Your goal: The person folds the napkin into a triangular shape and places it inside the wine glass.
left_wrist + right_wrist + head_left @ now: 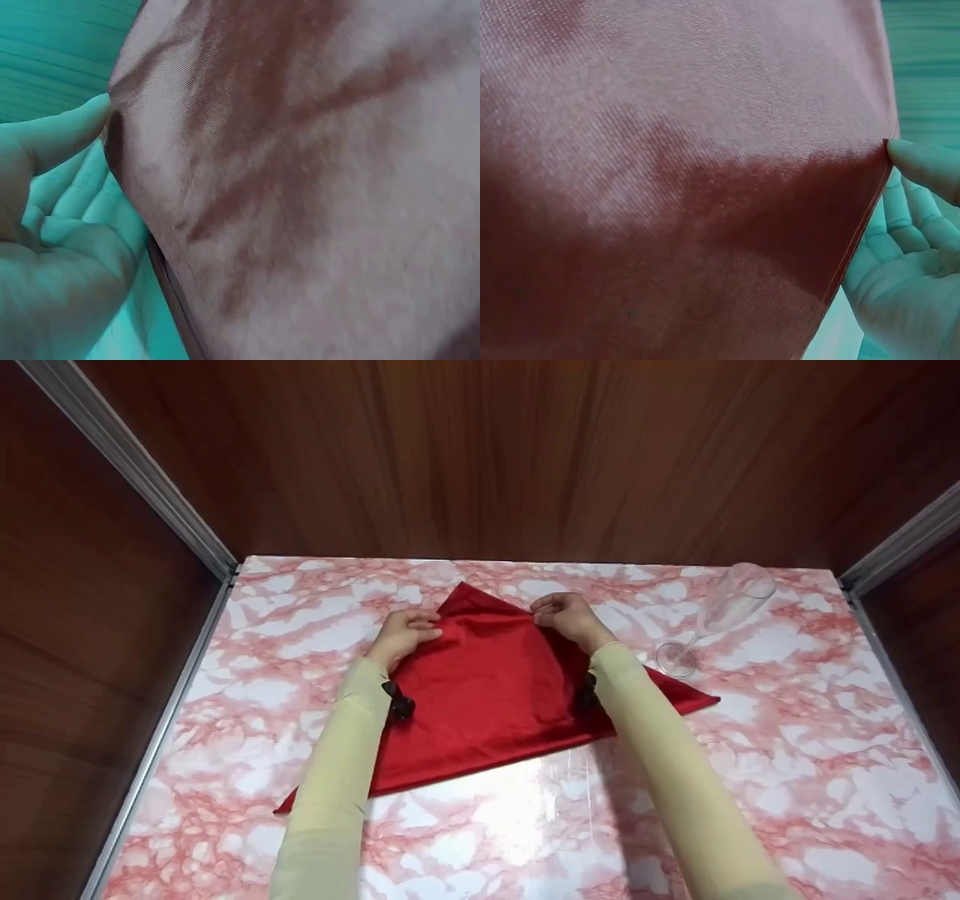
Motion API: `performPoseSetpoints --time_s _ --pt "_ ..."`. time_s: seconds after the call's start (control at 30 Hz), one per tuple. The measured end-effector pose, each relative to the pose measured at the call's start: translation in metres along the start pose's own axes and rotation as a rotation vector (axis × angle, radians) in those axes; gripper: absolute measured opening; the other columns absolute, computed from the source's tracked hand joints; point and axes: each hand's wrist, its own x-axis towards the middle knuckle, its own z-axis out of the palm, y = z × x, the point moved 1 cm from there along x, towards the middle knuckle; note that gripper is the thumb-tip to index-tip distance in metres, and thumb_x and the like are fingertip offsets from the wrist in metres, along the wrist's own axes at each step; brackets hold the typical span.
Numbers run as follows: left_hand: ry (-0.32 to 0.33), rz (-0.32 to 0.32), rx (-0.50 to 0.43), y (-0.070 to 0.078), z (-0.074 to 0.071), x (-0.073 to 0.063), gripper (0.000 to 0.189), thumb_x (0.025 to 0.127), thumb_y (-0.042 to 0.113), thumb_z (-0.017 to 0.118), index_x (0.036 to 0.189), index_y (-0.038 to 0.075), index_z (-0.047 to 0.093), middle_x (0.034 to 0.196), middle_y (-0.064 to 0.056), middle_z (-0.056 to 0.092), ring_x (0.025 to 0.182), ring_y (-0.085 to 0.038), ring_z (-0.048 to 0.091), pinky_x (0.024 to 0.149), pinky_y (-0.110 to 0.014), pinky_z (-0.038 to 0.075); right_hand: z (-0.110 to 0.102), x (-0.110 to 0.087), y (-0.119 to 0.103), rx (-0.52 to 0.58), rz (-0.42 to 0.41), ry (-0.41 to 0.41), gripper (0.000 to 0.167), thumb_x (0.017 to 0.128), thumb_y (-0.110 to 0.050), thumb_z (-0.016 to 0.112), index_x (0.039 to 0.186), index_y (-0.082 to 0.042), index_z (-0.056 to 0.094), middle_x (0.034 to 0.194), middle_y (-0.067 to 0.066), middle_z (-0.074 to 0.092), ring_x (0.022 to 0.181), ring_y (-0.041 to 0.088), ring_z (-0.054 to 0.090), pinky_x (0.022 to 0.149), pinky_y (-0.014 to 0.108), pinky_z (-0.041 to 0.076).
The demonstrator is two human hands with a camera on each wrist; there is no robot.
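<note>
A red satiny cloth napkin (480,682), folded into a triangle, lies over the table with its peak toward the back wall. My left hand (405,636) pinches its left slanting edge near the peak, thumb on top and fingers beneath, as the left wrist view shows. On the opposite edge my right hand (566,619) pinches the cloth between thumb and fingertips. In the right wrist view a stitched hem (855,244) runs down from that thumb. Both forearms, in pale yellow sleeves, cross over the napkin and hide parts of its lower sides.
A clear champagne flute (720,611) stands to the right of the right hand, its foot close to the napkin's right corner. Dark wood panels (480,457) enclose the pink-and-white marbled table (810,780) at the back and both sides.
</note>
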Motion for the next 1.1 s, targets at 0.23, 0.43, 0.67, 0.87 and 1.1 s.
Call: performPoseSetpoints --time_s 0.23,0.43,0.67,0.87,1.1 --pt "0.068 -0.066 0.060 0.000 -0.005 -0.008 0.030 0.082 -0.002 0.071 0.110 -0.009 0.065 0.098 -0.013 0.067 0.079 -0.011 0.061 0.068 -0.021 0.047 0.004 0.004 0.001 -0.064 -0.019 0.003 0.024 0.083 0.007 0.063 0.106 0.011 0.063 0.077 0.001 0.063 0.071 0.006 0.055 0.067 0.019 0.045" --pt "0.103 -0.149 0.126 0.003 -0.009 -0.011 0.026 0.081 0.004 0.073 0.105 -0.004 0.069 0.097 -0.004 0.063 0.073 -0.010 0.056 0.061 -0.023 0.048 0.005 0.006 -0.001 -0.048 -0.029 0.021 0.024 0.082 0.009 0.064 0.106 0.012 0.062 0.084 0.010 0.065 0.071 0.007 0.056 0.066 0.019 0.046" --pt "0.188 0.008 0.121 0.005 -0.005 -0.008 0.023 0.080 -0.011 0.068 0.103 -0.010 0.067 0.083 -0.009 0.067 0.076 -0.013 0.061 0.070 -0.022 0.047 0.009 0.012 -0.003 0.045 -0.063 0.074 0.027 0.081 0.013 0.063 0.108 0.015 0.059 0.096 0.025 0.065 0.072 0.008 0.060 0.068 0.019 0.049" --pt "0.252 0.059 0.154 0.005 -0.002 -0.004 0.023 0.081 -0.008 0.070 0.104 -0.008 0.069 0.096 -0.021 0.068 0.086 -0.021 0.065 0.078 -0.025 0.049 0.009 0.015 -0.005 0.014 -0.075 0.133 0.027 0.081 0.013 0.065 0.107 0.013 0.060 0.099 0.027 0.066 0.072 0.007 0.063 0.066 0.018 0.047" --pt "0.240 -0.011 0.142 0.009 -0.010 -0.008 0.028 0.078 -0.005 0.073 0.105 -0.011 0.066 0.091 -0.017 0.068 0.075 -0.013 0.063 0.070 -0.023 0.049 0.003 0.014 -0.004 -0.090 -0.038 0.111 0.025 0.079 0.011 0.065 0.104 0.013 0.061 0.103 0.028 0.066 0.068 0.005 0.061 0.063 0.016 0.048"
